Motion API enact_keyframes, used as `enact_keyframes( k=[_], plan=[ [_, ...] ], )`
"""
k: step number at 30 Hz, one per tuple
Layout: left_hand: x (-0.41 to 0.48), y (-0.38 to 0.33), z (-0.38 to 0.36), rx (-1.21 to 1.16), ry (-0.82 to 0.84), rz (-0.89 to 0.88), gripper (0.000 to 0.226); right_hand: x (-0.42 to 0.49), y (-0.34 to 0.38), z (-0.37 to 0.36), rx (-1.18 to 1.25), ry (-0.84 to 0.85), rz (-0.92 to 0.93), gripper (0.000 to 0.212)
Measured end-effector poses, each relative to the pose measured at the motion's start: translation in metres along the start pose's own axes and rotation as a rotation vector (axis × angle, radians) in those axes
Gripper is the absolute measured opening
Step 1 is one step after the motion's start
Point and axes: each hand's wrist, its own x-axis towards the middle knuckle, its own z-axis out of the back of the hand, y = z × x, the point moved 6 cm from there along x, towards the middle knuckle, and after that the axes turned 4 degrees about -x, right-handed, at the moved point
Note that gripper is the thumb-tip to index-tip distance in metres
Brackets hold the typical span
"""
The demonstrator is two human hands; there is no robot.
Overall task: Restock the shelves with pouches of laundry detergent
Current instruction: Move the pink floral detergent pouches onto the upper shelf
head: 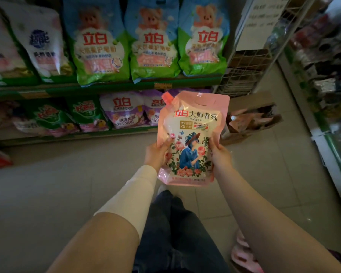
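I had both hands, left hand and right hand, gripping the pink pouch upright; a loose squeeze risked it slipping floorward.

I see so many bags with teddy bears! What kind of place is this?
Probably a small shop's laundry aisle. The shelves hold rows of detergent bags, an opened cardboard box sits on the floor, and the left hand and right hand hold a pink pouch.
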Motion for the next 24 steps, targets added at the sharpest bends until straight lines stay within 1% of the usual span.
enact_keyframes(
  k=[2, 6, 10, 16, 20, 24],
  plan=[
    [0.008, -0.006, 0.0, -0.022, -0.004, -0.002, 0.027, 0.004, 0.01, -0.004, 0.008, -0.003, 0.016, 0.037],
    [0.023, -0.028, 0.0, -0.048, 0.006, -0.054, 0.022, 0.009, 0.036, -0.013, 0.055, -0.03, 0.043, 0.046],
    [0.037, -0.06, -0.001, -0.067, -0.006, -0.123, 0.018, 0.011, 0.076, -0.017, 0.079, -0.042, 0.088, 0.031],
    [0.049, -0.137, -0.016, -0.066, -0.011, -0.267, 0.02, 0.011, 0.159, -0.01, 0.121, -0.035, 0.258, 0.032],
    [0.052, -0.2, -0.034, -0.126, -0.017, -0.371, 0.019, 0.006, 0.228, -0.001, 0.172, 0.008, 0.37, 0.031],
    [0.053, -0.256, -0.055, -0.184, -0.055, -0.47, 0.016, 0.01, 0.297, 0.012, 0.162, 0.036, 0.491, 0.026]
  ],
)
